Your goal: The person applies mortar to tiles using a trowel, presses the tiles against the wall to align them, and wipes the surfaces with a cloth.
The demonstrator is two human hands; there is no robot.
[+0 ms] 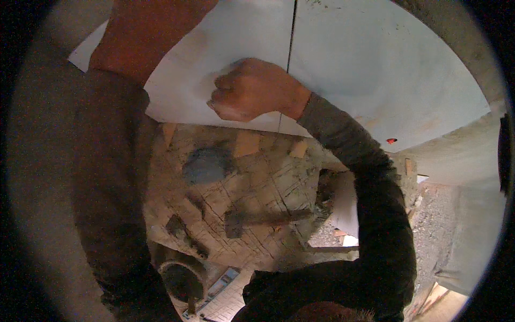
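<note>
My right hand (256,88) is curled into a fist against a large white panel (214,48), just left of the dark joint with a second white panel (370,59). Nothing shows inside its fingers. Along the left side reaches my left arm. Only the wrist and back part of my left hand (150,40) show over the first panel's left end; the fingers lie beyond the upper edge of the picture. A small red-orange piece (391,140) sits in a hole near the second panel's lower edge.
Below the panels is a rough surface scored with crossing lines (268,188). On it lie a blurred blue-grey round thing (206,165) and a dark hammer-shaped tool (268,218). A round bucket (183,282) and a spirit level (220,290) are at the bottom. Gravel (437,225) shows at right.
</note>
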